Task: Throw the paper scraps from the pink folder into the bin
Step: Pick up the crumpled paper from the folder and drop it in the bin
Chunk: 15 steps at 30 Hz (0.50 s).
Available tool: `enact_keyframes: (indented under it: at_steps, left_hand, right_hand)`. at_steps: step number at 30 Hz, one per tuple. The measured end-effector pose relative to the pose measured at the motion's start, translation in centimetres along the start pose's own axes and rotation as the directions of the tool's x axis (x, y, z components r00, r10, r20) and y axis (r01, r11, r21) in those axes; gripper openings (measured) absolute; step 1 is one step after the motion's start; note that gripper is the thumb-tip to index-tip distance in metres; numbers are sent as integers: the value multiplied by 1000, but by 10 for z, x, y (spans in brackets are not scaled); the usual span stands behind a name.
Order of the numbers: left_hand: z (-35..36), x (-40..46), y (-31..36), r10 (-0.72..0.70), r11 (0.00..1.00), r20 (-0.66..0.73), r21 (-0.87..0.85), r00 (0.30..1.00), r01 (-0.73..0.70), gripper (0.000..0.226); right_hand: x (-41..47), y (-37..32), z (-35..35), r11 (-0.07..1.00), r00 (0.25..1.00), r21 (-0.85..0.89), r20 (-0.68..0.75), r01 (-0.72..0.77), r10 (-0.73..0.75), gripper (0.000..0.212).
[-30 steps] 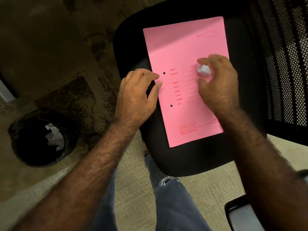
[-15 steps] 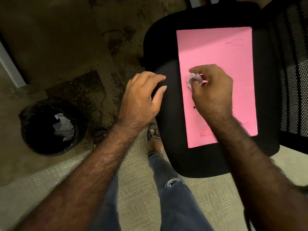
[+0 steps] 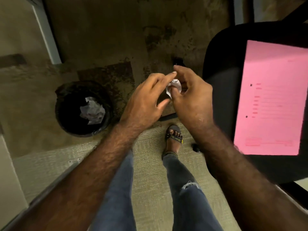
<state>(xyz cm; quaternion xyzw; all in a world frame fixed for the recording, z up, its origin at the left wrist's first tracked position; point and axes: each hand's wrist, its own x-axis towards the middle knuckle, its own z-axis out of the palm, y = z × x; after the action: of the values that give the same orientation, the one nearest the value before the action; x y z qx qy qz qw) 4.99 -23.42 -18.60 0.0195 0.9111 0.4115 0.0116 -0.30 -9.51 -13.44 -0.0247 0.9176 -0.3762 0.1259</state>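
A small crumpled white paper scrap (image 3: 174, 88) is pinched in my right hand (image 3: 191, 99), over the floor between the chair and the bin. My left hand (image 3: 146, 99) is beside it with fingers spread, its fingertips touching the scrap from the left. The pink folder (image 3: 273, 100) lies closed on the black chair seat (image 3: 221, 90) at the right. The round black bin (image 3: 83, 109) stands on the floor at the left, with crumpled white paper (image 3: 92, 110) inside it.
My legs in blue jeans and a sandalled foot (image 3: 173, 139) stand on beige carpet below the hands. Stained dark floor lies around the bin. A pale post (image 3: 46, 32) rises at the upper left. A chair caster (image 3: 196, 147) sits near my right forearm.
My right hand lifted the scrap off the folder and carried it left, off the chair. My left hand met it. The view swung left, so bin and folder shifted right.
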Motion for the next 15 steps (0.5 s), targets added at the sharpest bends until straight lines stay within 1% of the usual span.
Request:
enact_keyframes:
  at_steps: [3, 6, 10, 12, 15]
  left_hand:
    - [-20, -17, -26, 4, 1000, -54, 24, 999, -3, 68]
    - [-39, -37, -53, -23, 999, -84, 33, 996, 26, 59]
    - [-63, -67, -92, -71, 997, -116, 6, 991, 73, 49]
    - [-74, -84, -108, -120, 993, -142, -5, 983, 121, 47]
    - [-92, -107, -130, -201, 979, -193, -16, 960, 201, 34]
  right_hand:
    - [-8, -25, 31, 1000, 998, -21, 51, 23, -22, 56]
    - [-16, -48, 62, 998, 994, -45, 101, 47, -42, 56]
    - [-23, -72, 102, 994, 978, -68, 196, 82, -67, 52]
    - [-27, -84, 120, 992, 963, -68, 254, 108, -87, 46]
    - [-32, -100, 145, 987, 933, -64, 340, 148, -118, 38]
